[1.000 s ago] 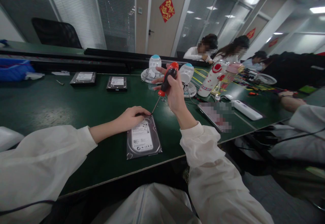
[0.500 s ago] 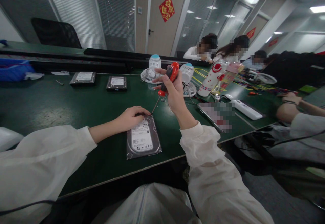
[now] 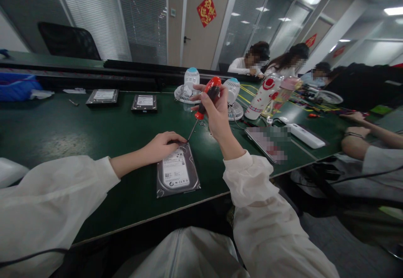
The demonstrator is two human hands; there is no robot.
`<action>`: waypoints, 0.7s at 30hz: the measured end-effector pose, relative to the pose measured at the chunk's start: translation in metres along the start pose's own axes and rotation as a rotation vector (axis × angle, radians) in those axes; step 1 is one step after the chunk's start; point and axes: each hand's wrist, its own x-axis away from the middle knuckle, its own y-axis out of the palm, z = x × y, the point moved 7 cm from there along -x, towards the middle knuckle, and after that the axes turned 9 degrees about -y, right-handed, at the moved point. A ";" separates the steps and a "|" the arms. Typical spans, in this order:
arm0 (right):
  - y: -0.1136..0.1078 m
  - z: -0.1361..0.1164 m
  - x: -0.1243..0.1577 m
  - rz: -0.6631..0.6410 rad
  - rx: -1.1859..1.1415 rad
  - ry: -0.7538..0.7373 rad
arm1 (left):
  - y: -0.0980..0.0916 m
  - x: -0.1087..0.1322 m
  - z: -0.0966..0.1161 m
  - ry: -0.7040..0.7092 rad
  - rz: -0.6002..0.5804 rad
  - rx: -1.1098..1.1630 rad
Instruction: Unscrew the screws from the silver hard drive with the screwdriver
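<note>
A hard drive (image 3: pixel 176 173) with a white label lies on the green table in front of me. My left hand (image 3: pixel 166 142) holds its far end, fingers curled over the far edge and thumb on the top face. In my right hand (image 3: pixel 216 112) is a red and black screwdriver (image 3: pixel 208 97), gripped by its handle and tilted. Its shaft slants down to the drive's far right corner, beside my left fingertips. The contact at the tip is too small to make out. Several small screws (image 3: pixel 202 123) lie on the table beyond the drive, partly behind the screwdriver and right hand.
Two more hard drives (image 3: pixel 102 96) (image 3: pixel 144 103) lie farther back. Two white fans (image 3: pixel 191 78) (image 3: pixel 232 88), a white bottle (image 3: pixel 262 99), a phone (image 3: pixel 264 143) and a white power strip (image 3: pixel 305 136) stand or lie rightward. A blue bag (image 3: pixel 17 87) is far left. Another person's arm (image 3: pixel 359 137) is at right.
The screwdriver handle and my right fingers have shifted slightly, as if turned a little. My left hand and the hard drive stay put. The other person's hand at right has moved.
</note>
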 end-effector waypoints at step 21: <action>0.003 0.004 0.001 0.006 -0.012 0.025 | 0.001 -0.001 0.000 0.015 0.001 -0.006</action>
